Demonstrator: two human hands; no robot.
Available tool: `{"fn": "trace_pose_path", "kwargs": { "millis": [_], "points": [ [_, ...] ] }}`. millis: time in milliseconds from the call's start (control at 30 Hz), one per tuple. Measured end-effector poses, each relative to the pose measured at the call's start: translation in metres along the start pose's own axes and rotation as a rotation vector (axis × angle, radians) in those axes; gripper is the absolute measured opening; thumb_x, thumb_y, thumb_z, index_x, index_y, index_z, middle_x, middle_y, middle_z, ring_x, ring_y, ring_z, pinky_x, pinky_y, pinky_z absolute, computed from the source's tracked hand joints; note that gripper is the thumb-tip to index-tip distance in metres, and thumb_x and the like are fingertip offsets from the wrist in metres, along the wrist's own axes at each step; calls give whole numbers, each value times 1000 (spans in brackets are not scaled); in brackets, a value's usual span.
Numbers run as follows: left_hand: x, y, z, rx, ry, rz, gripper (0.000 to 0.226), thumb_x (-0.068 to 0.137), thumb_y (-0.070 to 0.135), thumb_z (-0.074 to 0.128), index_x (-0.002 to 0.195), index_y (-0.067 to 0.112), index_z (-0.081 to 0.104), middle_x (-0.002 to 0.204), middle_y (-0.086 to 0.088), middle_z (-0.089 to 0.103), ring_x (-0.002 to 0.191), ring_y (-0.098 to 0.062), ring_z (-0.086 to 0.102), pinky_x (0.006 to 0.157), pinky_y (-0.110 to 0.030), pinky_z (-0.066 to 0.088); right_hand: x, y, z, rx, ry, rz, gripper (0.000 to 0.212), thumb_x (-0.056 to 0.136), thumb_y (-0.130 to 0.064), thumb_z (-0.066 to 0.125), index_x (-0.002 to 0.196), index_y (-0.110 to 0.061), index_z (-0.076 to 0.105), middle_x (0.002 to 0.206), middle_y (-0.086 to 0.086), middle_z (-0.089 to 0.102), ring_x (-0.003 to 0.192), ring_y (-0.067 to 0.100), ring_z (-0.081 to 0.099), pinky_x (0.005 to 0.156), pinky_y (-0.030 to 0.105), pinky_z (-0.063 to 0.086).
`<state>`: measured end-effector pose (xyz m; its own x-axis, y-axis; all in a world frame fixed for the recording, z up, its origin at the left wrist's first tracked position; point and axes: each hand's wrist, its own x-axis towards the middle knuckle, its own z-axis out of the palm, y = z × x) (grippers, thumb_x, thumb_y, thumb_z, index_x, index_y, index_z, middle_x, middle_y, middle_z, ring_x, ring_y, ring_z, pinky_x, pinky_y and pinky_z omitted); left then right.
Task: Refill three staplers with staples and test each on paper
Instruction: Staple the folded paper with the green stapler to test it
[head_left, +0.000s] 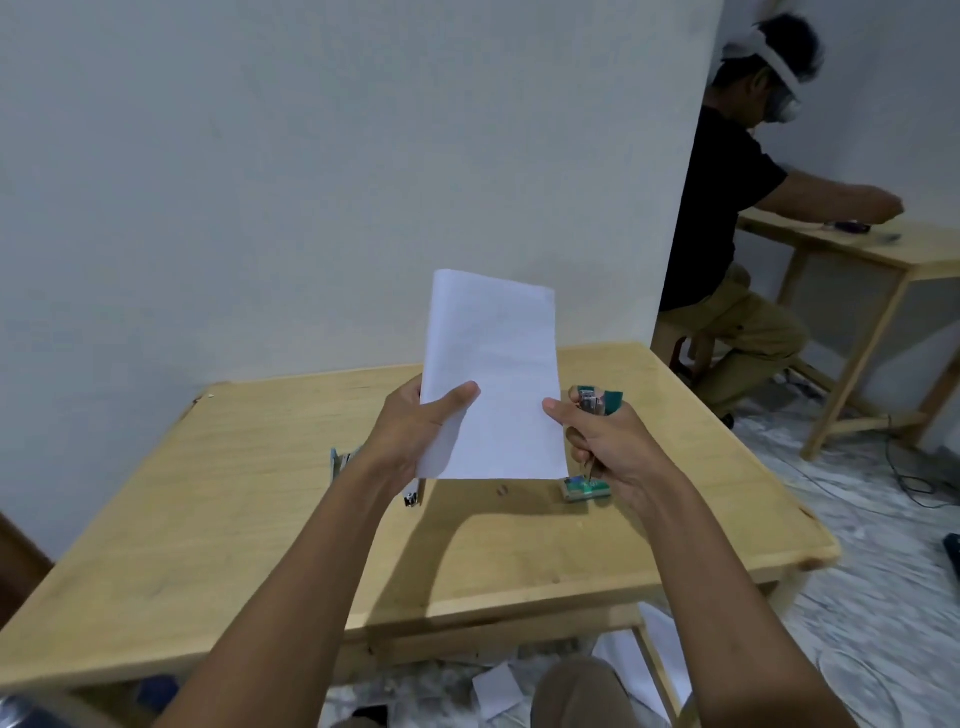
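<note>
A folded white sheet of paper (493, 374) is held upright above the wooden table (260, 519). My left hand (415, 431) grips its lower left edge, thumb across the front. My right hand (602, 441) holds a green stapler (595, 400) in its curled fingers, while its thumb touches the paper's right edge. A green staple box (584, 488) lies on the table just below my right hand. Another stapler (343, 460), pale blue, lies on the table left of my left forearm, partly hidden. A small dark metal piece (412, 500) lies by that forearm.
A white wall stands right behind the table. At the right, another person sits at a second wooden table (883, 249). Loose paper sheets (498, 691) and cables lie on the floor under and beside my table. A small dark bit (502, 489) lies on the tabletop.
</note>
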<state>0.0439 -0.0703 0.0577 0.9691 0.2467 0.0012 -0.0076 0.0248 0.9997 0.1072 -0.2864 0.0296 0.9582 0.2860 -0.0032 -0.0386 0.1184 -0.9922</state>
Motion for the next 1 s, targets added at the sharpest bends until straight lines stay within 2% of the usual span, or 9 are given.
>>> {"fn": "trace_pose_path", "kwargs": {
  "millis": [133, 200, 367, 467, 567, 667, 767, 833, 1000],
  "points": [
    [-13, 0, -7, -2, 35, 22, 32, 86, 30, 76, 114, 17, 70, 111, -3, 75, 102, -27, 72, 90, -43, 58, -13, 7, 7, -37, 4, -7, 37, 73, -40, 85, 61, -30, 52, 54, -7, 35, 46, 9, 32, 43, 20, 36],
    [-18, 1, -12, -4, 53, 37, 30, 86, 30, 76, 113, 18, 70, 111, -2, 76, 102, -25, 72, 90, -41, 58, -21, 11, 9, -70, -61, -10, 40, 69, -43, 87, 71, -25, 51, 57, -5, 35, 49, 10, 34, 47, 22, 37],
    [-24, -2, -20, 25, 69, 44, 33, 82, 38, 79, 109, 21, 72, 106, 2, 77, 98, -21, 73, 86, -40, 59, -30, 15, 18, -41, -19, -49, 37, 70, -34, 89, 79, -17, 57, 58, -4, 40, 50, 10, 37, 49, 25, 36],
    [-30, -7, -25, -58, -4, -30, 43, 78, 40, 81, 113, 17, 71, 107, 3, 77, 97, -19, 74, 76, -32, 59, -31, 15, 24, 35, 13, -56, 29, 74, -26, 87, 90, -15, 65, 57, -3, 44, 49, 11, 35, 46, 25, 33],
    [-32, -12, -30, -53, 18, -17, 39, 78, 34, 82, 111, 14, 72, 104, -2, 78, 93, -22, 75, 66, -30, 57, -35, 16, 28, 23, 4, -25, 36, 76, -24, 85, 106, -17, 67, 55, -13, 55, 46, 7, 39, 44, 21, 36],
    [-31, -14, -34, -38, 45, 1, 31, 81, 32, 80, 104, 12, 73, 99, -2, 78, 90, -24, 75, 67, -31, 59, -37, 19, 30, 27, 5, 4, 39, 76, -24, 85, 110, -16, 67, 55, -14, 55, 45, 6, 40, 44, 20, 37],
    [-32, -13, -38, -63, 17, -51, 33, 88, 40, 71, 104, 11, 72, 98, -5, 78, 83, -24, 75, 59, -30, 57, -39, 19, 31, 27, 15, 0, 37, 77, -23, 85, 110, -19, 68, 57, -13, 57, 45, 7, 39, 45, 20, 37],
    [-31, -15, -40, -40, 35, -39, 31, 92, 40, 67, 104, 13, 72, 99, -7, 78, 83, -25, 75, 61, -33, 58, -39, 18, 32, 28, 12, -6, 39, 76, -23, 86, 110, -21, 67, 60, -11, 59, 45, 6, 38, 44, 20, 36],
    [-30, -21, -42, 23, 98, 42, 24, 93, 39, 67, 102, 18, 73, 102, -5, 78, 94, -30, 74, 84, -48, 57, -38, 21, 31, -123, 3, 11, 29, 83, -35, 78, 106, -21, 67, 63, -5, 52, 46, 10, 34, 45, 24, 33]
  ]
}}
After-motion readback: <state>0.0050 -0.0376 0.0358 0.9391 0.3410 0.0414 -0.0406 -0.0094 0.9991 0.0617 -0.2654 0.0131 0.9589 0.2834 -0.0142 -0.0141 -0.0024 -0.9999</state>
